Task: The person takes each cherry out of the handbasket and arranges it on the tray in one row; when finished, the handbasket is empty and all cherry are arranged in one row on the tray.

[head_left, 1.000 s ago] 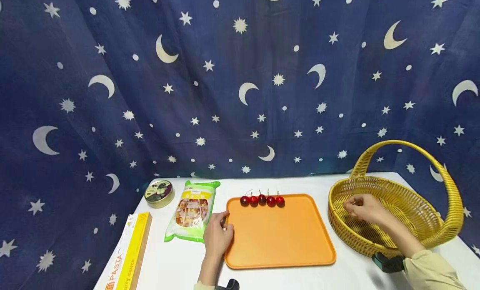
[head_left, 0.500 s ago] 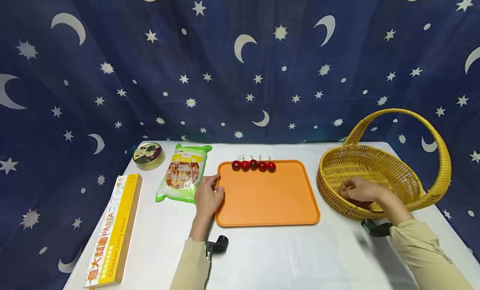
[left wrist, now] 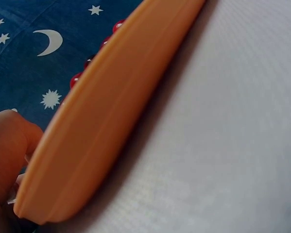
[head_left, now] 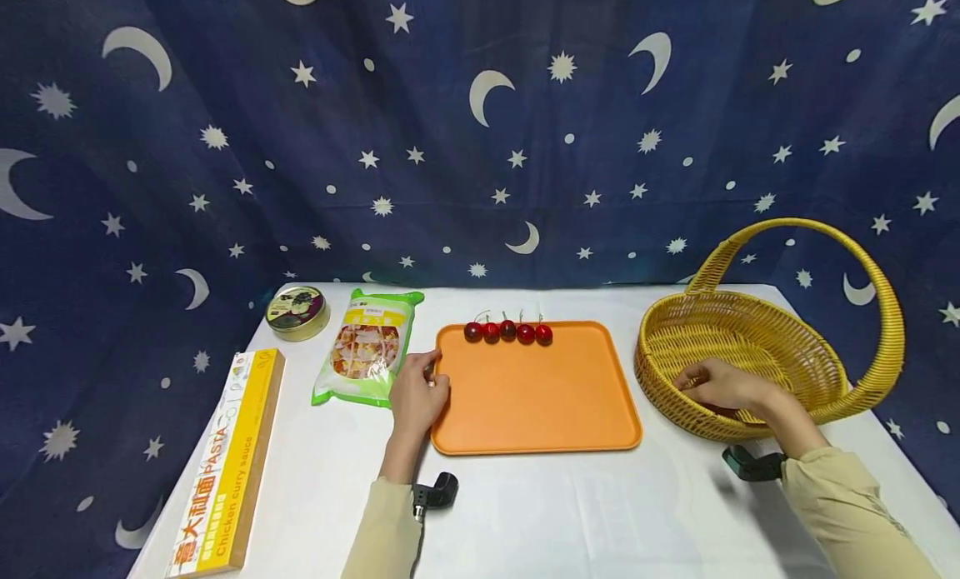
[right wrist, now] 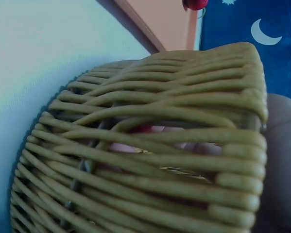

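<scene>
While cherries (head_left: 507, 331) line tray (head_left: 536, 412), hand (head_left: 718, 386) inside basket (head_left: 817, 371)

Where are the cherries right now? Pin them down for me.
In the head view the cherries sit in a row of five along the far edge of the orange tray, between the snack bag and the yellow wicker basket.

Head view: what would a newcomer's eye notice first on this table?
Most likely the orange tray in the middle of the white table, with a row of red cherries along its far edge. Next, the yellow wicker basket at the right, into which the right hand reaches, while the left hand holds the tray's left edge.
</scene>
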